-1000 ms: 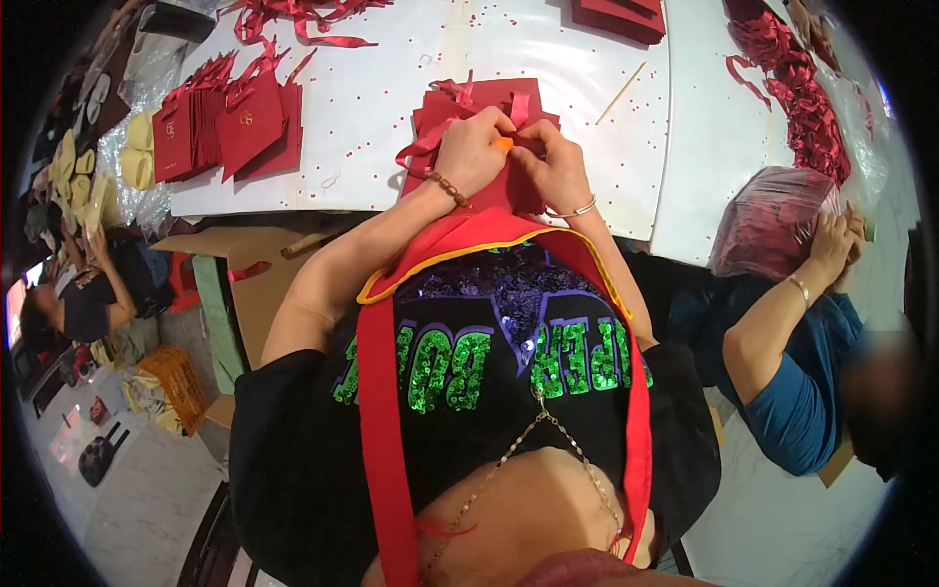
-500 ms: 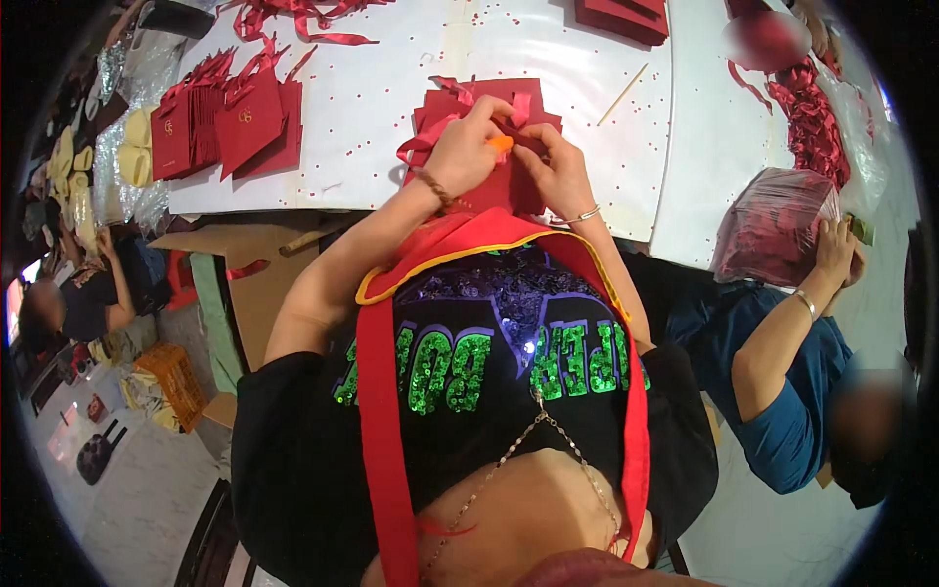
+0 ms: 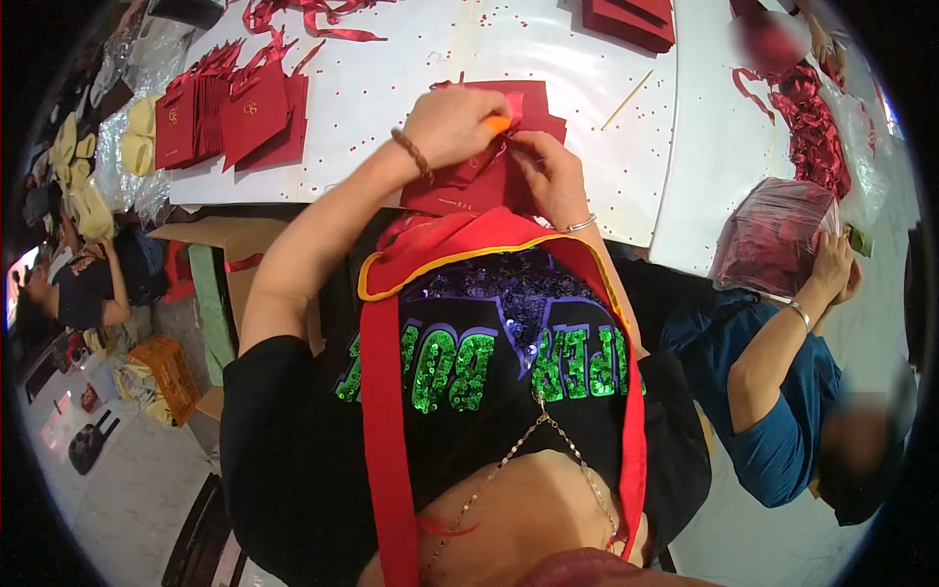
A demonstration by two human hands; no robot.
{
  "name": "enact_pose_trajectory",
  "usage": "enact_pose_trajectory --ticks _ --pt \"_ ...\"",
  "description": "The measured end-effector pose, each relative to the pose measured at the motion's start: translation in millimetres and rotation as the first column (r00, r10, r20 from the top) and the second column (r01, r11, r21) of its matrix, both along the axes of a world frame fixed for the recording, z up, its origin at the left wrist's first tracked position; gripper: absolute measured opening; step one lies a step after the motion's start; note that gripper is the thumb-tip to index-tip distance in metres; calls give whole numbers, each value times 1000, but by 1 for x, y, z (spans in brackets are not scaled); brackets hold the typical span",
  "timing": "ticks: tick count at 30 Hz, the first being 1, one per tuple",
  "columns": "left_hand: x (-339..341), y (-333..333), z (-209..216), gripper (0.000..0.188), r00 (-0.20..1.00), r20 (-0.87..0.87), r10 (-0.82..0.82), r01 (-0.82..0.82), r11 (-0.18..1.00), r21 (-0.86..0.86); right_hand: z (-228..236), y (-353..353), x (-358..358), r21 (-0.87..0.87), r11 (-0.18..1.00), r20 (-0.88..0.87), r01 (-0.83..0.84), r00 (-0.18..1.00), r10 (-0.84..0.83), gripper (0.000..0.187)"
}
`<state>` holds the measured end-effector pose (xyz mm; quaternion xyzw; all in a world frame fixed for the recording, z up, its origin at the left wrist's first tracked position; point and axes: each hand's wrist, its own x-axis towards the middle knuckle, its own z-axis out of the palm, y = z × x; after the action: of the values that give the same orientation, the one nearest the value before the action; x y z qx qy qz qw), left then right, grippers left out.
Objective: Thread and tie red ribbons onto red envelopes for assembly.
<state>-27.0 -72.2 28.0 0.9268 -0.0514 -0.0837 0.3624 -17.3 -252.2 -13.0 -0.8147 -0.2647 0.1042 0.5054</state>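
In front of me a small stack of red paper gift bags (image 3: 469, 199) lies on the white table, gold print on the top one. My left hand (image 3: 452, 125) reaches over the bags, its fingers closed on a red satin ribbon (image 3: 516, 110). A small orange piece (image 3: 498, 124) shows at its thumb; I cannot tell whether it is worn or held. Close beside it, my right hand (image 3: 551, 168) pinches the ribbon at the top bag, thumb against bent fingers. My left hand covers part of the bags and the ribbon's far end.
Ribboned red bags (image 3: 256, 117) stand at the left, with loose ribbons (image 3: 323, 22) behind. More red bags (image 3: 631, 22) and a thin stick (image 3: 626, 100) lie to the right. A co-worker's hand (image 3: 833, 269) touches a plastic-wrapped red bundle (image 3: 778, 235). Red confetti dots the table.
My left hand has shifted a little left and turned flatter over the bags, its elbow swinging outward. My right hand has stayed almost in place, still pinching.
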Motion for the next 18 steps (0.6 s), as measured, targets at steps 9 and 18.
enact_pose_trajectory --ticks 9,18 --pt "55 20 -5 24 774 -506 -380 315 925 -214 4 6 2 -25 997 119 -69 990 71 20" --pt "42 15 -13 24 931 -259 -259 248 966 -76 4 9 0 16 1000 -47 -5 999 6 18"
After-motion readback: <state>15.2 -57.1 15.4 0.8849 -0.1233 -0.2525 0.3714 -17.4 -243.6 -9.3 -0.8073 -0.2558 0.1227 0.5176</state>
